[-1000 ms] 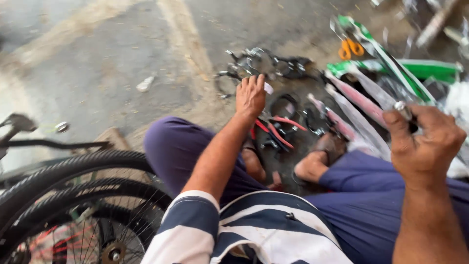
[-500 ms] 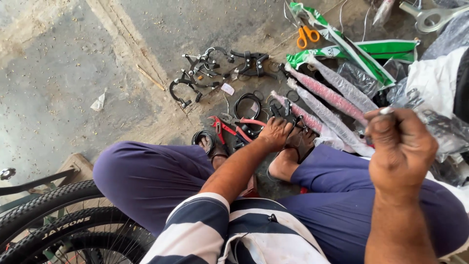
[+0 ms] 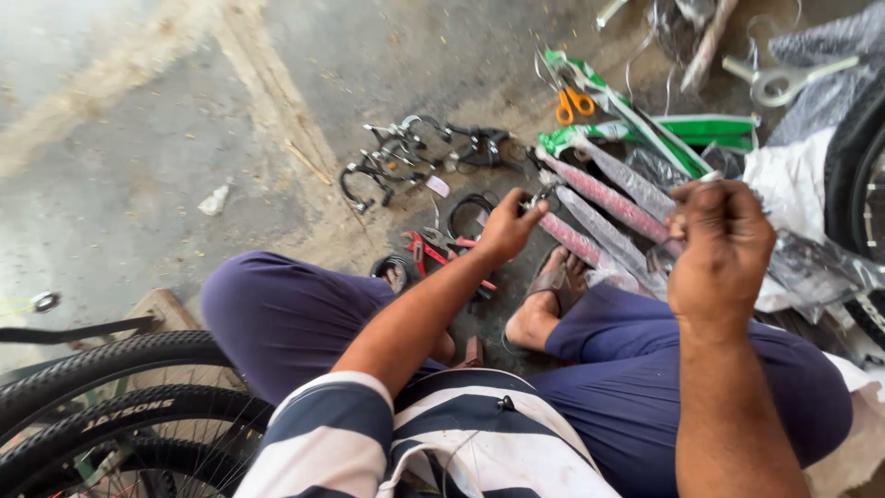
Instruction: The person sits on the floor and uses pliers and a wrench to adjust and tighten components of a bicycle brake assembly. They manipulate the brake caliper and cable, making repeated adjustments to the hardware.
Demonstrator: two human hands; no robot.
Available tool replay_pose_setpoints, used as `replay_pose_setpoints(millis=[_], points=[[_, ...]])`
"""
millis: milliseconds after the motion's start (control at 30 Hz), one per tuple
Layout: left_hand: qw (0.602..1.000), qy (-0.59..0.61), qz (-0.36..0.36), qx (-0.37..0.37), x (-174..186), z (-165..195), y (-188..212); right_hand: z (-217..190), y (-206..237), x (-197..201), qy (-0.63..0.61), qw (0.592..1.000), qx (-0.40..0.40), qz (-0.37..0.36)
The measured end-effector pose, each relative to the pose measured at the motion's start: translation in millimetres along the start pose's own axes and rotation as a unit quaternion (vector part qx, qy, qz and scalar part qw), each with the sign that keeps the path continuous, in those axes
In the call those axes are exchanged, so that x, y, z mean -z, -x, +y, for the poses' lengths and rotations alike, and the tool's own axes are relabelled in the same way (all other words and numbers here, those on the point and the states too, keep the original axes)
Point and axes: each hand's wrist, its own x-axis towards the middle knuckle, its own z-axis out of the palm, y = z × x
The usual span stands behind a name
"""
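Note:
My left hand (image 3: 507,226) reaches out over my knee and pinches a small metal part (image 3: 540,195) just above the floor. It sits beside pink plastic-wrapped bars (image 3: 604,195) and above red-handled pliers (image 3: 433,249). My right hand (image 3: 724,244) is raised in a fist, closed on a thin item with a pale tip (image 3: 711,175); what that item is stays hidden in the fist. I sit cross-legged in purple trousers, one sandalled foot (image 3: 546,300) showing.
Black brake parts (image 3: 406,152) lie on the concrete floor ahead. Orange-handled scissors (image 3: 573,104), green wrapped frame pieces (image 3: 701,131) and a large spanner (image 3: 784,83) are at the upper right. Bicycle tyres (image 3: 101,378) stand at the lower left, another wheel (image 3: 862,184) at the right.
My left hand drew back from the brake parts to the pliers, then rose holding a small metal part. My right fist stayed raised and closed.

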Motion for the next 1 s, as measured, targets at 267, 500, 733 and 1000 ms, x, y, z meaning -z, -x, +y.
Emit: replay_pose_setpoints(millis=[267,500,733,1000], points=[[0.822,0.557,-0.098,0.067,68.2,55.3,50.9,23.5,13.2,-15.5,0.153,0.986,-0.026,-0.062],[0.781,0.595,-0.188,0.021,96.4,76.7,111.7,53.1,54.6,-45.6,0.154,0.958,-0.09,-0.223],[0.863,0.452,-0.226,-0.025,111.2,71.4,157.8,65.4,115.3,-99.9,-0.132,0.928,-0.319,-0.141],[0.932,0.254,-0.23,-0.119,190.8,20.0,150.7,20.2,106.5,-95.2,0.266,0.94,0.05,-0.21]])
